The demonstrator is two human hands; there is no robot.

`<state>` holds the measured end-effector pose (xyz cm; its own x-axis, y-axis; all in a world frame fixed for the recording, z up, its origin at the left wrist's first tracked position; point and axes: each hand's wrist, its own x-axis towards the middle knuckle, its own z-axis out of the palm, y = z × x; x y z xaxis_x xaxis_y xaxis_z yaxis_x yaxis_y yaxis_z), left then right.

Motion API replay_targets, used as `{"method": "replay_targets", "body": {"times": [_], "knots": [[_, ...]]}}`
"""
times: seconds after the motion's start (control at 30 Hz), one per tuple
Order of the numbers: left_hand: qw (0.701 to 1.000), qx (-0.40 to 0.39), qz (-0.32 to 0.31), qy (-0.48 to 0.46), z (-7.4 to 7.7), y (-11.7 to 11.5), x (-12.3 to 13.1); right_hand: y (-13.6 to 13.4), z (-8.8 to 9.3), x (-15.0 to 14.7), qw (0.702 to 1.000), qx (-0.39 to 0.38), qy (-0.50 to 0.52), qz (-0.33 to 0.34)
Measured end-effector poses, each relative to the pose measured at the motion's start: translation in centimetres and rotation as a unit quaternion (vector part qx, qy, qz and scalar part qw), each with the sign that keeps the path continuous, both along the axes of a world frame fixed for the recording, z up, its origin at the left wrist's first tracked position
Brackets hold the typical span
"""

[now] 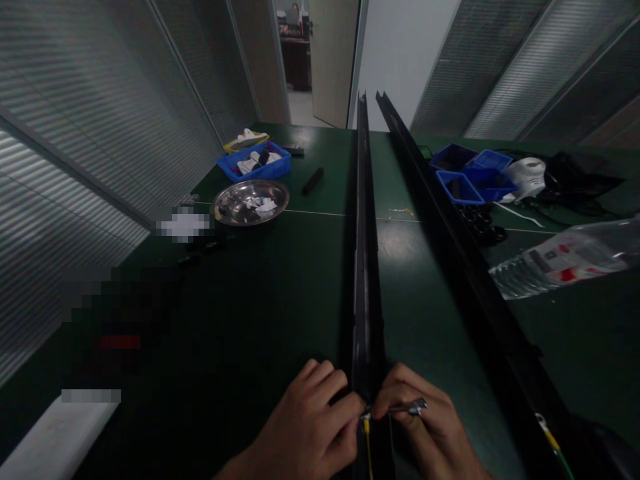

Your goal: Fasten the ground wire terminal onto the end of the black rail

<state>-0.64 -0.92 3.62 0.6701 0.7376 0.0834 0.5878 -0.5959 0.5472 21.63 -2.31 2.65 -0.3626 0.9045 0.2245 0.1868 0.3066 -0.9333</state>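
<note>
A long black metal channel (367, 287) runs away from me down the middle of the table. At its near end, my left hand (315, 420) is closed, its thumb and forefinger pinched against the channel beside a metal terminal on a yellow wire (367, 433). What sits between those fingertips is hidden. From the other side, my right hand (420, 420) grips a small silvery wrench-like tool (413, 406), its fingertips close to the same terminal. A second black channel (465, 260) lies to the right, with a yellow-green wire (551, 440) and ring terminal at its near end.
On the left are a steel dish (250, 213) with white scraps, a blue tray (254, 173) and a short black piece (313, 181). At right lie a plastic bottle (565, 257), blue bins (460, 187), black round parts (480, 223) and a white mask-like object (527, 177).
</note>
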Motion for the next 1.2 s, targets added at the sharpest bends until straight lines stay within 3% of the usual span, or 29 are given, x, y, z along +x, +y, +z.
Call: {"method": "replay_targets", "body": {"times": [0.27, 0.57, 0.97, 1.2], "knots": [[0.998, 0.017, -0.014, -0.057, -0.2, 0.2, -0.4, 0.1, 0.1, -0.2, 1.000, 0.005, 0.015, -0.002], [0.998, 0.029, -0.021, -0.055, -0.7, 0.4, -0.8, 0.0, -0.5, -0.1, 1.000, 0.000, 0.001, -0.002], [0.999, 0.032, -0.023, -0.029, -1.2, 0.5, -0.8, 0.4, 0.9, -0.1, 0.999, 0.016, -0.046, -0.015], [0.999, 0.025, -0.008, -0.045, 0.0, 0.7, -0.4, 0.2, 0.6, -0.1, 0.993, -0.025, -0.018, -0.111]]}}
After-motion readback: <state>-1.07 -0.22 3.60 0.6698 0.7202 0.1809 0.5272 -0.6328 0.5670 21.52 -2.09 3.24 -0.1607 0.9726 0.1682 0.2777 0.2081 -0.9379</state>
